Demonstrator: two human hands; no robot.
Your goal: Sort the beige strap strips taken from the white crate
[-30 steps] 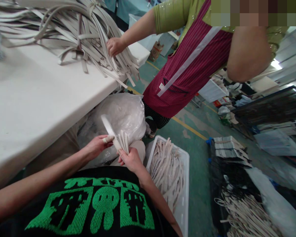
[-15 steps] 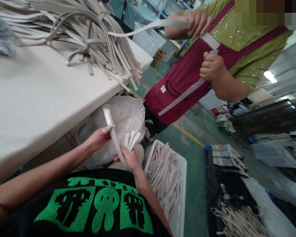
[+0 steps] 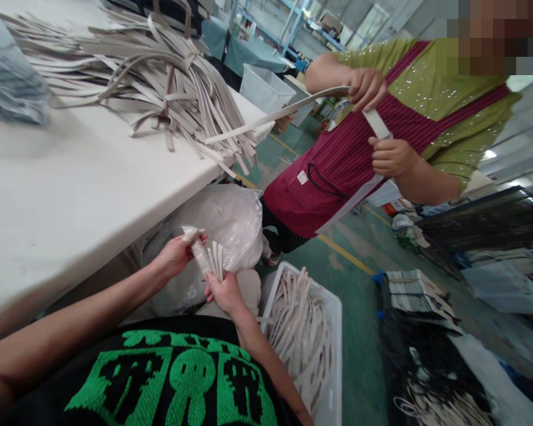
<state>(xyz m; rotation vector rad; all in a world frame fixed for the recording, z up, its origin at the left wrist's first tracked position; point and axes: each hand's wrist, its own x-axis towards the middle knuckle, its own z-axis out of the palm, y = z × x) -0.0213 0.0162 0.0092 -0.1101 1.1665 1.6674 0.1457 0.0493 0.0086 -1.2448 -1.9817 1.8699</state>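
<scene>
My left hand [image 3: 180,251] is closed, pinching the upper end of a translucent plastic sleeve [image 3: 199,254]. In my right hand [image 3: 223,291] are the lower part of that sleeve and several pale strap ends [image 3: 217,254], fanned out above the thumb. The two hands are close together, in front of a clear plastic bag [image 3: 231,219]. Below and to the right, a white bin [image 3: 337,331] holds many loose beige straps [image 3: 299,325].
Beige straps [image 3: 204,89] lie piled on the white table [image 3: 84,195], beside a plastic-wrapped bundle [image 3: 11,77]. Opposite stands a co-worker in a maroon apron [image 3: 311,195], holding a long strap [image 3: 284,112] in both hands. More straps [image 3: 444,402] lie on the right.
My left hand has moved down along the sleeve, nearer my right hand, and now bunches its upper end. The co-worker's hands are lower in view, and the strap between them has shifted.
</scene>
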